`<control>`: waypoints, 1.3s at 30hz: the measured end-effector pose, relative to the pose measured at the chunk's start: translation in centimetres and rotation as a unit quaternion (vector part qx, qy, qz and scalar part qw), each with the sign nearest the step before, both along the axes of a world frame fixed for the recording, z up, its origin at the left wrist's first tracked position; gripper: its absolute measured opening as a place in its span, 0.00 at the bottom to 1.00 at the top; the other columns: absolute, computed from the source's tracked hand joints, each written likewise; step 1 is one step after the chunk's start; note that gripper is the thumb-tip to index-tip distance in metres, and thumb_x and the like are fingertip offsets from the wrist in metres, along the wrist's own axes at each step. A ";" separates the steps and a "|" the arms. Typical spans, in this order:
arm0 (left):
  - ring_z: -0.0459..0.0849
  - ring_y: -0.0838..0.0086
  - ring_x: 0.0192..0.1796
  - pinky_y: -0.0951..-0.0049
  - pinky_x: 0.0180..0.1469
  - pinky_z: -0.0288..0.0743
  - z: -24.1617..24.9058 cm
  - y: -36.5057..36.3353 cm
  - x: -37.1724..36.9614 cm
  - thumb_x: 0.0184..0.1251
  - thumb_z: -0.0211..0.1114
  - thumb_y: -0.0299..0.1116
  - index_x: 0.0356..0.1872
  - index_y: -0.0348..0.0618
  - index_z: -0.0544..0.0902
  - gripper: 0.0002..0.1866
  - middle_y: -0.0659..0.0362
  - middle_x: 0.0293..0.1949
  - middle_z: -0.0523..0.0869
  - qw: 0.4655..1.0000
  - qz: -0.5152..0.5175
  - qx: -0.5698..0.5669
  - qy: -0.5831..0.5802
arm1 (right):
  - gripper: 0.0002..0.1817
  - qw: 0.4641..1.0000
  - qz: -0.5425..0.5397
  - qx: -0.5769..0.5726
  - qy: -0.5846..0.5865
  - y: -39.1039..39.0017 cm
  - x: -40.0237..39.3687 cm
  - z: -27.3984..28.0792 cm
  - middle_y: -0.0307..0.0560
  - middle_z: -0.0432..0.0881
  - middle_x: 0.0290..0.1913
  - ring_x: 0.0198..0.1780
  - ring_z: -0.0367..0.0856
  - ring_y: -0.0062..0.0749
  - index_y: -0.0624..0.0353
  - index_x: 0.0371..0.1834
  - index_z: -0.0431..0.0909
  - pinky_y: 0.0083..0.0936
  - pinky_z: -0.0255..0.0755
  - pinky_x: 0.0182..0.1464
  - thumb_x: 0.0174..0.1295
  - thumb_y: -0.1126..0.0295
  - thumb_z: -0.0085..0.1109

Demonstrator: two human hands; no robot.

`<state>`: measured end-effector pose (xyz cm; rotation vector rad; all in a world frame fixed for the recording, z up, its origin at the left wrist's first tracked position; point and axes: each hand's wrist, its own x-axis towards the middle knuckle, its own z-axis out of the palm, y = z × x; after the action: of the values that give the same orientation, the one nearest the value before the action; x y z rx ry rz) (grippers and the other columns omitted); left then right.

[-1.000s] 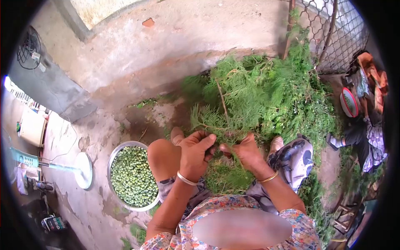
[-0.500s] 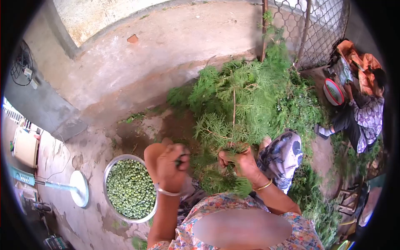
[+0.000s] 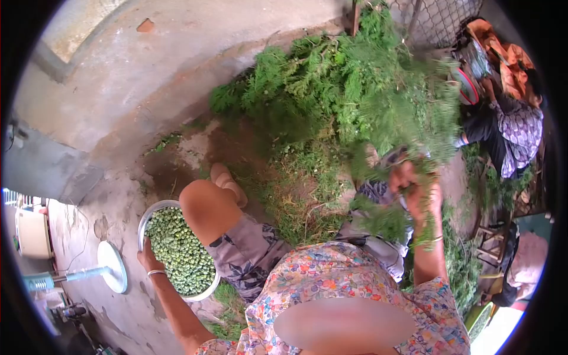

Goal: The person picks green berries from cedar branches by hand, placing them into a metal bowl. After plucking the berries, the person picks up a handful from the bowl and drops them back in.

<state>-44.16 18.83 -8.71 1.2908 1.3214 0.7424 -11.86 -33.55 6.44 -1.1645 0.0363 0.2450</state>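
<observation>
My left hand (image 3: pixel 148 258) is at the left edge of a round metal basin (image 3: pixel 205 294), its fingers closed over the rim. The basin is heaped with small green cones or seeds (image 3: pixel 183 251), too small to tell exactly. Out to the right, my right hand (image 3: pixel 421 195) is closed around a feathery green conifer branch (image 3: pixel 387 219), blurred by motion. Its sprays hang on both sides of the hand, above my right leg. Ahead lies a large pile of cut conifer branches (image 3: pixel 349 83).
A pedestal fan (image 3: pixel 112 266) lies left of the basin. Leaf litter (image 3: pixel 302 198) covers the ground between my legs. At the right a person (image 3: pixel 520 133) sits beside a red-rimmed tub (image 3: pixel 467 87). A wall (image 3: pixel 195 47) and mesh fence (image 3: pixel 438 23) stand behind the pile.
My left hand has gone from in front of my body down to the basin's rim. My right hand has swung right with the conifer branch. The view has shifted too.
</observation>
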 end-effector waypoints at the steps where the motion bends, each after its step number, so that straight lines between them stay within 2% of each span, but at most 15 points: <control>1: 0.78 0.70 0.35 0.69 0.37 0.75 -0.4 0.7 0.2 0.59 0.65 0.36 0.44 0.30 0.76 0.19 0.55 0.35 0.80 0.994 0.078 -0.017 0.071 | 0.08 0.999 -0.003 0.004 -0.041 -2.1 0.5 -0.5 0.41 0.69 0.20 0.23 0.70 0.33 0.59 0.29 0.69 0.29 0.65 0.25 0.52 0.75 0.60; 2: 0.78 0.70 0.35 0.69 0.37 0.75 -0.6 0.9 0.5 0.59 0.65 0.36 0.44 0.30 0.76 0.19 0.55 0.35 0.80 0.994 0.072 -0.019 0.076 | 0.08 0.997 -0.044 -0.044 -0.049 -4.1 0.7 -0.1 0.39 0.67 0.21 0.25 0.69 0.32 0.58 0.30 0.70 0.29 0.65 0.27 0.54 0.70 0.59; 4: 0.72 0.73 0.24 0.72 0.30 0.72 -0.9 1.1 1.1 0.59 0.64 0.34 0.30 0.34 0.77 0.11 0.60 0.22 0.75 0.958 -0.015 0.208 0.197 | 0.10 0.996 -0.084 -0.021 -0.039 -9.7 1.7 -1.1 0.36 0.65 0.22 0.25 0.66 0.29 0.55 0.33 0.71 0.29 0.63 0.28 0.57 0.65 0.62; 6: 0.67 0.76 0.19 0.73 0.18 0.63 1.5 1.4 4.4 0.59 0.63 0.33 0.21 0.37 0.74 0.12 0.62 0.15 0.68 0.992 -0.121 0.040 0.003 | 0.11 0.981 -0.168 -0.079 -0.063 -14.4 1.7 -1.8 0.36 0.67 0.23 0.26 0.67 0.28 0.57 0.37 0.73 0.28 0.63 0.28 0.61 0.62 0.59; 11: 0.79 0.75 0.29 0.78 0.29 0.73 7.4 -3.5 17.7 0.60 0.63 0.33 0.40 0.31 0.78 0.14 0.56 0.31 0.82 0.982 -0.182 0.057 -0.017 | 0.09 0.924 -0.260 -0.272 0.065 -32.6 -2.1 -5.9 0.43 0.74 0.23 0.28 0.74 0.30 0.60 0.30 0.76 0.31 0.67 0.29 0.60 0.65 0.58; 13: 0.80 0.75 0.31 0.79 0.32 0.74 9.2 -5.5 22.0 0.60 0.63 0.33 0.45 0.30 0.78 0.17 0.56 0.34 0.82 0.981 -0.188 0.039 -0.013 | 0.16 0.738 -0.399 -0.542 -0.050 -40.9 -6.3 -11.5 0.47 0.79 0.30 0.29 0.74 0.40 0.64 0.37 0.80 0.37 0.66 0.32 0.58 0.60 0.56; 15: 0.81 0.75 0.32 0.79 0.33 0.75 9.9 -7.0 25.3 0.59 0.64 0.32 0.44 0.30 0.79 0.16 0.56 0.34 0.83 0.948 -0.314 0.047 0.023 | 0.16 0.408 -0.101 -0.899 -0.120 -49.4 -13.9 -13.1 0.57 0.79 0.27 0.25 0.73 0.45 0.65 0.33 0.79 0.42 0.64 0.30 0.57 0.60 0.55; 22: 0.77 0.79 0.27 0.78 0.27 0.72 6.0 -14.4 36.0 0.55 0.67 0.30 0.37 0.29 0.81 0.13 0.58 0.27 0.81 0.789 -0.593 0.119 0.106 | 0.13 0.569 -0.228 -0.780 0.124 -42.2 -11.8 -11.2 0.56 0.77 0.19 0.22 0.74 0.49 0.66 0.26 0.79 0.38 0.68 0.28 0.53 0.65 0.54; 23: 0.76 0.78 0.26 0.77 0.26 0.70 4.5 -15.7 37.4 0.54 0.68 0.30 0.34 0.30 0.82 0.12 0.59 0.24 0.80 0.772 -0.620 0.087 0.109 | 0.13 0.497 -0.185 -0.839 0.119 -40.1 -8.0 -10.6 0.59 0.78 0.23 0.27 0.76 0.47 0.69 0.26 0.78 0.36 0.68 0.32 0.53 0.66 0.56; 26: 0.77 0.66 0.24 0.66 0.32 0.71 -3.7 -18.9 41.2 0.51 0.69 0.35 0.28 0.30 0.81 0.15 0.47 0.23 0.79 0.714 -0.674 0.112 0.154 | 0.23 0.721 -0.276 -0.635 0.018 -21.2 2.6 -3.7 0.57 0.81 0.46 0.44 0.78 0.34 0.74 0.54 0.72 0.28 0.70 0.49 0.58 0.67 0.57; 28: 0.80 0.58 0.29 0.63 0.35 0.73 -6.7 -22.6 42.8 0.48 0.70 0.40 0.27 0.31 0.81 0.17 0.44 0.26 0.81 0.681 -0.686 0.153 0.205 | 0.21 0.818 -0.218 -0.530 -0.045 -12.5 7.6 -1.3 0.53 0.82 0.44 0.44 0.78 0.29 0.73 0.52 0.74 0.22 0.70 0.49 0.60 0.67 0.57; 30: 0.79 0.73 0.27 0.71 0.31 0.75 -9.1 -25.7 43.8 0.54 0.68 0.34 0.37 0.27 0.80 0.17 0.54 0.30 0.84 0.648 -0.707 0.167 0.228 | 0.18 0.890 -0.142 -0.425 -0.080 -5.8 11.1 -0.2 0.53 0.82 0.43 0.43 0.79 0.29 0.73 0.49 0.73 0.22 0.71 0.48 0.60 0.70 0.55; 33: 0.82 0.58 0.33 0.62 0.41 0.77 -15.7 -28.7 44.3 0.51 0.70 0.38 0.47 0.26 0.78 0.27 0.46 0.35 0.84 0.719 -0.672 0.011 0.177 | 0.18 0.918 0.026 -0.375 -0.125 0.8 14.2 -0.8 0.55 0.83 0.39 0.41 0.82 0.36 0.72 0.47 0.73 0.27 0.75 0.44 0.57 0.71 0.56; 35: 0.82 0.58 0.39 0.58 0.40 0.77 -17.0 -30.7 45.1 0.53 0.70 0.35 0.60 0.25 0.66 0.36 0.46 0.44 0.82 0.792 -0.531 -0.299 0.039 | 0.19 0.897 0.141 -0.384 -0.166 2.7 15.1 -2.2 0.53 0.83 0.40 0.44 0.81 0.32 0.71 0.51 0.71 0.25 0.75 0.45 0.57 0.74 0.59; 39: 0.78 0.57 0.46 0.58 0.38 0.77 -22.3 -33.0 47.7 0.56 0.68 0.31 0.66 0.29 0.58 0.39 0.47 0.55 0.74 0.831 -0.432 -0.349 -0.040 | 0.20 0.887 0.203 -0.393 -0.135 2.6 14.8 -2.8 0.58 0.82 0.39 0.45 0.82 0.38 0.71 0.49 0.72 0.27 0.75 0.46 0.55 0.73 0.61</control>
<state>3.50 -14.22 -30.97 1.0518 0.6749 -0.3172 2.96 -30.92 3.66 -2.0106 -0.3933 0.4584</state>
